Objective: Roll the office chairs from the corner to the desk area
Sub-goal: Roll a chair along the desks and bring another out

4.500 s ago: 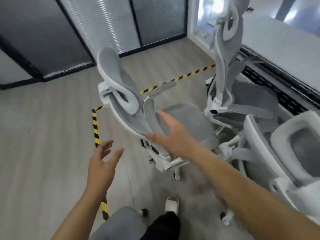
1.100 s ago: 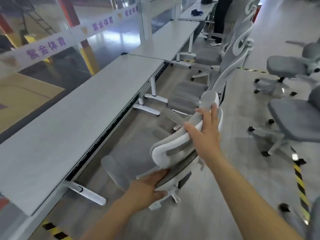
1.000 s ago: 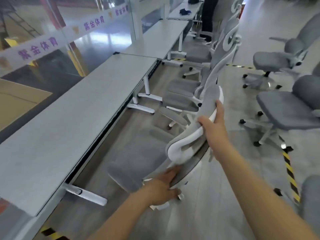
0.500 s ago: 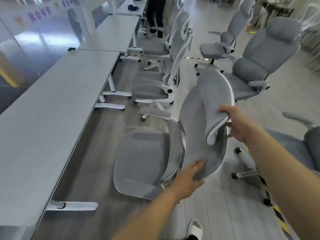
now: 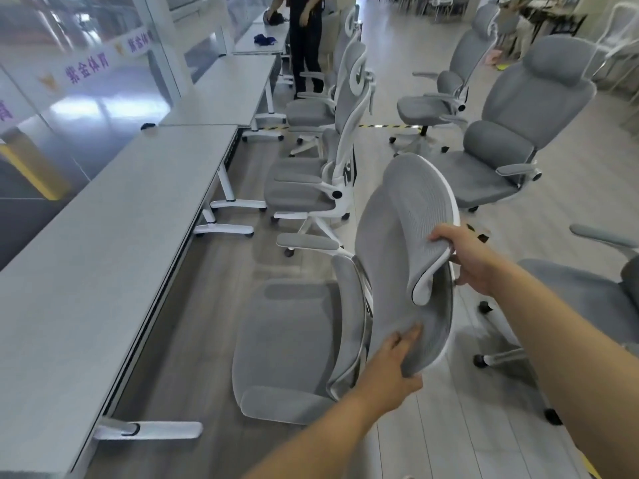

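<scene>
1. A person is standing behind a grey mesh office chair [image 5: 297,344] with a white frame, and both bare arms are reaching forward to it.
2. The right hand [image 5: 466,259] is gripping the headrest [image 5: 420,216] at its right edge; the thumb is lying on the mesh face and the other fingers are curling behind the white rim.
3. The left hand [image 5: 394,361] is holding the lower edge of the backrest [image 5: 390,305]; its fingers are pressing flat on the mesh, and I cannot tell how the thumb is placed.
4. The chair is sitting just beside the long grey desk [image 5: 86,257], its seat facing the desk edge and near the white desk foot [image 5: 148,429].
5. Further along the same desk row, a second mesh chair [image 5: 311,188] is standing in front of the desk, and a third one [image 5: 321,108] is behind it.
6. To the right, well apart from the desks, two padded grey chairs [image 5: 498,157] are standing on the open floor.
7. At the far end another person in dark trousers [image 5: 306,60] is standing beside the last desk.
8. A yellow-black tape line [image 5: 377,126] is lying across the floor between the chairs.
</scene>
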Demonstrator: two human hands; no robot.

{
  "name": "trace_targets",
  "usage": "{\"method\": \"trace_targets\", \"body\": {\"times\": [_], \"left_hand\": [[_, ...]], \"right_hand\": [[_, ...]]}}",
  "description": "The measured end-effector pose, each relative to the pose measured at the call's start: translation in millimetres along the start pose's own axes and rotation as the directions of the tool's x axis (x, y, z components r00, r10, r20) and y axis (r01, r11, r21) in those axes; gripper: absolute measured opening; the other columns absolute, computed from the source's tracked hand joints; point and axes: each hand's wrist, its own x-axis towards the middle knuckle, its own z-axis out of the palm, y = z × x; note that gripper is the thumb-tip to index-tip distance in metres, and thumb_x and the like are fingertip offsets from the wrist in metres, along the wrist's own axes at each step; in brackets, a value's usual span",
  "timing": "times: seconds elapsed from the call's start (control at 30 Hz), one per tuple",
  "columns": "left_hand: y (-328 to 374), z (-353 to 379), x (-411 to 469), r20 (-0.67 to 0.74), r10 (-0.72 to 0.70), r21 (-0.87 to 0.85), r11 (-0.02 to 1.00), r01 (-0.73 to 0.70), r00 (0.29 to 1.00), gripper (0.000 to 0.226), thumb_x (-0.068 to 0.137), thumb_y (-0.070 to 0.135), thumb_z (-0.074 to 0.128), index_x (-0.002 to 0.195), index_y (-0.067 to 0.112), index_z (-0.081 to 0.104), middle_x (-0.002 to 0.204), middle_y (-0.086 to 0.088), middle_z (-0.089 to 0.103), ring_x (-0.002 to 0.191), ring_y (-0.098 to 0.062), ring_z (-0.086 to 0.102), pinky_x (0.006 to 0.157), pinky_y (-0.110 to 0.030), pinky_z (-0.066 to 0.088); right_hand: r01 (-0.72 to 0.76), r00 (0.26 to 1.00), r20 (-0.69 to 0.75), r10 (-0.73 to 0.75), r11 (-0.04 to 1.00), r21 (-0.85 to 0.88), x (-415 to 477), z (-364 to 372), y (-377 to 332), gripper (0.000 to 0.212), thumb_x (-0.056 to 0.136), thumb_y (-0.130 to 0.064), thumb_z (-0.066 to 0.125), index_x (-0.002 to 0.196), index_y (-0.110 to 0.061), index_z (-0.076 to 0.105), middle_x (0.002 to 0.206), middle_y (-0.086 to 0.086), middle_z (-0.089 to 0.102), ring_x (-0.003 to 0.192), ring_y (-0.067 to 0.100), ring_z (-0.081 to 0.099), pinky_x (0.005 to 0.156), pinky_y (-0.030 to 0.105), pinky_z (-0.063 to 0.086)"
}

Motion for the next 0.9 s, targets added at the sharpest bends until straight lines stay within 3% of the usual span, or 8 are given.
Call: {"method": "trace_targets", "body": {"times": [0.23, 0.4, 0.77, 0.9], "left_hand": [[2, 6, 9, -0.005, -0.004, 0.036, 0.999, 0.004, 1.000, 0.091, 0.082, 0.025, 0.067, 0.144, 0.063, 0.011, 0.156, 0.009, 0.025, 0.139, -0.017, 0.035, 0.113, -0.029, 0.031], [0, 9, 5, -0.004, -0.016, 0.028, 0.999, 0.016, 1.000, 0.089, 0.084, 0.024, 0.066, 0.145, 0.061, 0.011, 0.154, 0.007, 0.025, 0.138, -0.018, 0.034, 0.104, -0.018, 0.027], [2, 7, -3, 0.013, -0.019, -0.006, 1.000, 0.019, 1.000, 0.086, 0.088, 0.024, 0.063, 0.144, 0.062, 0.009, 0.155, 0.009, 0.021, 0.138, -0.020, 0.033, 0.102, -0.021, 0.028], [2, 4, -2, 0.022, -0.022, -0.019, 1.000, 0.023, 1.000, 0.087, 0.089, 0.024, 0.062, 0.141, 0.067, 0.006, 0.157, 0.011, 0.015, 0.141, -0.021, 0.031, 0.109, -0.029, 0.031]], "right_hand": [[0.022, 1.000, -0.002, -0.022, 1.000, -0.010, 9, -5, 4, 0.068, 0.060, -0.040, 0.061, 0.126, -0.031, 0.045, 0.107, 0.006, 0.058, 0.095, 0.025, 0.055, 0.068, 0.041, 0.039], [0.014, 1.000, 0.002, -0.014, 1.000, -0.019, 6, -6, 7, 0.072, 0.060, -0.041, 0.061, 0.129, -0.030, 0.043, 0.108, 0.004, 0.057, 0.094, 0.023, 0.054, 0.066, 0.039, 0.037], [-0.034, 0.999, 0.011, 0.035, 0.997, -0.063, 0, -4, 3, 0.070, 0.059, -0.043, 0.059, 0.126, -0.023, 0.047, 0.098, 0.000, 0.056, 0.088, 0.018, 0.053, 0.069, 0.040, 0.039], [-0.014, 1.000, 0.007, 0.015, 0.997, -0.075, 2, -3, 0, 0.066, 0.068, -0.041, 0.059, 0.131, -0.026, 0.043, 0.104, 0.001, 0.055, 0.094, 0.019, 0.052, 0.071, 0.042, 0.040]]}}
